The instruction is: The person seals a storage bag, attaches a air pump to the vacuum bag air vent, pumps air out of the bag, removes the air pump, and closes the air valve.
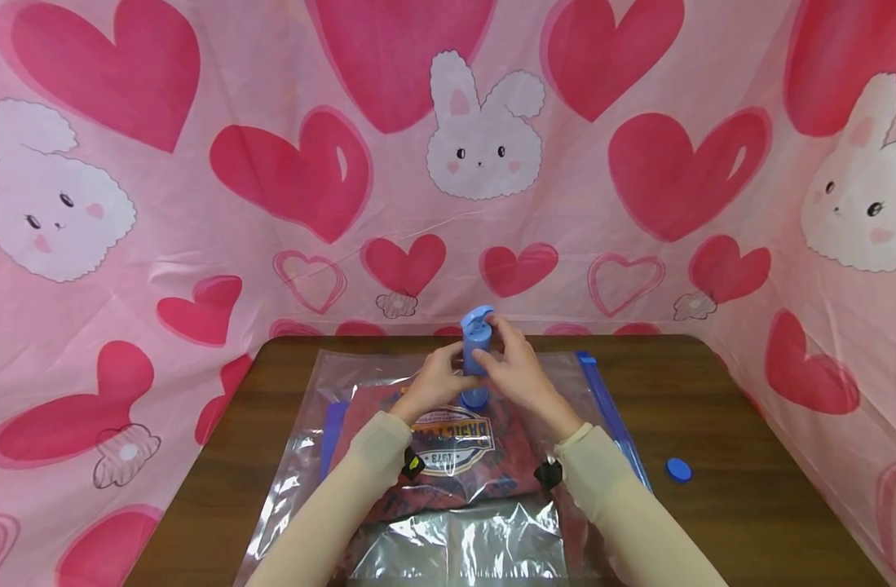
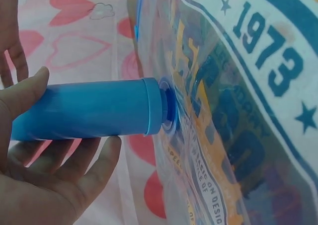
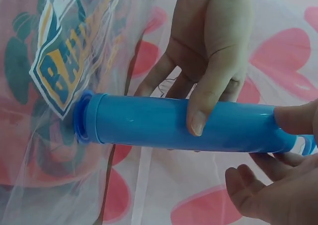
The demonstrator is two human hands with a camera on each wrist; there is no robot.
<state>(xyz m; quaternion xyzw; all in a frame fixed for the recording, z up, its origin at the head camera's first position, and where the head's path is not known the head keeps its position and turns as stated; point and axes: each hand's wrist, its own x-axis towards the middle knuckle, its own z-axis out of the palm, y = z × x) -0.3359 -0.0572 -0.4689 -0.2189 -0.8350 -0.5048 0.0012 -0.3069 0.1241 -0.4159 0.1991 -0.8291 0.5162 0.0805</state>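
Note:
A blue hand pump [image 1: 474,339] stands upright on a clear plastic storage bag [image 1: 462,538], its lower end pressed to the round blue valve [image 2: 171,106]. My left hand [image 1: 439,381] grips the pump's barrel, thumb on one side and fingers on the other. Around the upper end, below the light-blue handle [image 1: 479,314], my right hand [image 1: 519,365] holds with thumb and fingers. Inside the bag lies a folded dark-red printed cloth [image 3: 30,150] with "1973" lettering. Something blue [image 1: 333,428] shows beside the cloth.
On the brown wooden table [image 1: 712,522], a round blue cap [image 1: 678,470] lies right of the bag. A blue zip strip [image 1: 609,408] runs along the bag's right edge. Pink heart-patterned fabric [image 1: 492,220] surrounds the table at the back and sides.

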